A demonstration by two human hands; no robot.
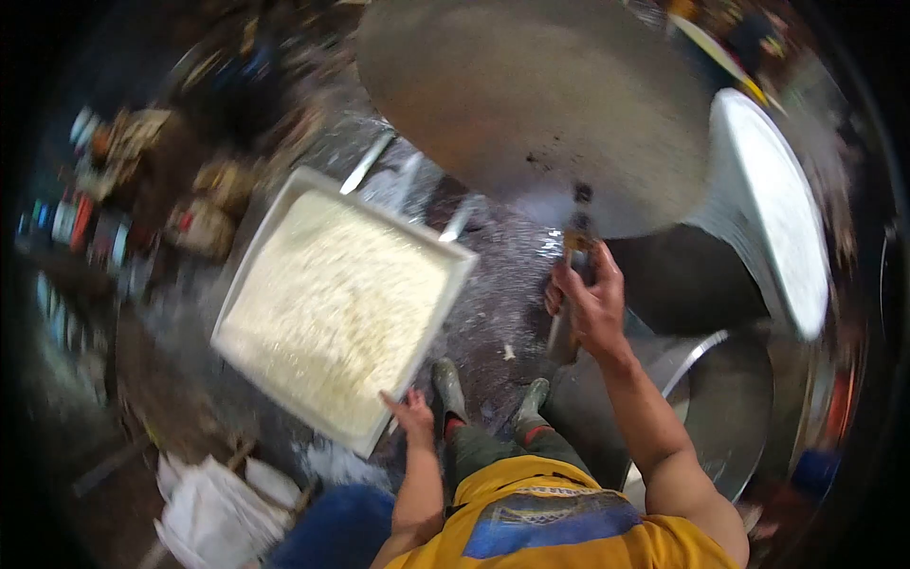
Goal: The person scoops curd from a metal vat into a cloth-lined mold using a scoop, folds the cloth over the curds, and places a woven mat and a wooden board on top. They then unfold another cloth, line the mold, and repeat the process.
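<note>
1. Two bare hands are seen; clock directions are read from the middle of the view.
2. At 9 o'clock a white tray (391,216) is seen, turned cornerwise and taken up by a pale, lumpy mass (336,294), its texture blurred.
3. At 7 o'clock the left hand (410,412) is placed at the tray's near corner, its grip spread; whether the rim is pressed or merely overlapped cannot be told.
4. At 3 o'clock, close in, a slim tool (577,232) is held in the right hand (592,299), its grip wrapped round the middle; the dark end is pointed towards 12, the paler end towards 6.
5. Beyond the tool, at 1 o'clock, a broad metal pan (540,104) is seen.
6. Towards 3 o'clock, farther out, a white panel (773,209) is seen, and at 4 o'clock a metal drum (616,389).
7. From the tray's far edge two pale bars (368,163) are extended, at 11 and 12 o'clock.
8. Wet floor (493,303) is shown between tray and tool, with boots (450,389) at 5 and 6 o'clock.
9. Between 7 and 8 o'clock a white sack (223,512) is seen.
</note>
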